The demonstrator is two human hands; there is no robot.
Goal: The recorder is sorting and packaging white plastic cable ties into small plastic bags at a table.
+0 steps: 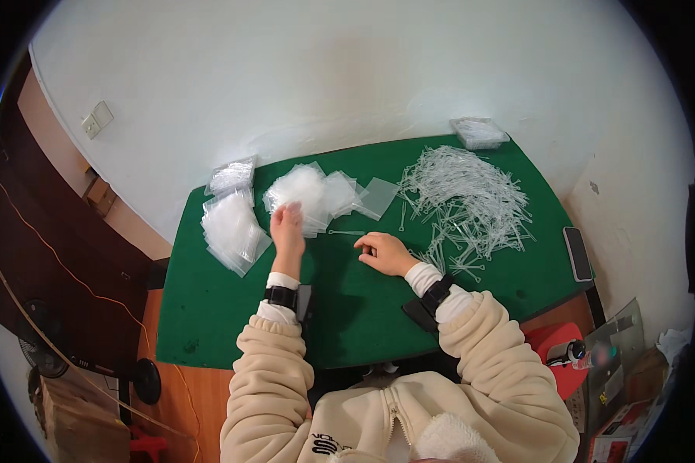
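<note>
My left hand [288,231] is over the near edge of a pile of clear plastic bags [297,187]. Its fingers are drawn together, their tips slightly blurred, and what they hold, if anything, cannot be made out. To the right, my right hand [387,254] is low over the green table with fingers curled in. A thin clear plastic stick [346,232] with a small loop at one end lies between my hands. Its right end reaches my right fingers; I cannot tell whether they grip it. More looped sticks form a large heap [467,197] beyond my right hand.
The green table [208,316] meets a white wall. More clear bags [235,230] lie at the left, beside a packed bundle [232,176]. A clear box of sticks [479,133] stands at the back right. A phone [577,254] lies by the right edge, above a red stool [556,355].
</note>
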